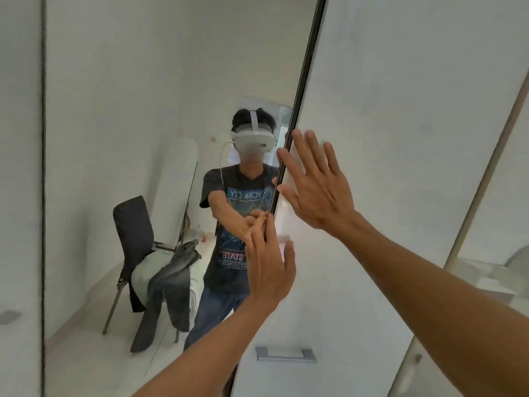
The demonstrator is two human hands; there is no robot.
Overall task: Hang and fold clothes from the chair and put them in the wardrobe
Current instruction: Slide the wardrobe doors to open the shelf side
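Two bare forearms reach forward from the near bottom edge toward the wardrobe front. Left hand [267, 260] is raised at the dark edge of the mirrored door [160, 81], fingers curled over that edge and gripping it, thumb out to the right against the white panel. Right hand [312, 184] sits higher and to the right, palm flat on the white wardrobe door [400, 110], fingers spread and pointing up, grasping nothing; its fingertips lie just beside the mirror's edge. Right arm runs long and nearly straight from the lower right corner; left arm comes up from the bottom centre.

Grey metal handle [285, 354] is fixed low on the white door, below both hands and untouched.

Mirror reflection shows the person in a headset and dark printed T-shirt, arms extended. Behind, in the reflection at left, stands a dark chair [133, 227] with clothes still on it: grey trousers [169, 293] draped over the seat with legs hanging toward the floor, and a pale green garment [144, 272] bunched on the seat beneath them, touching them.
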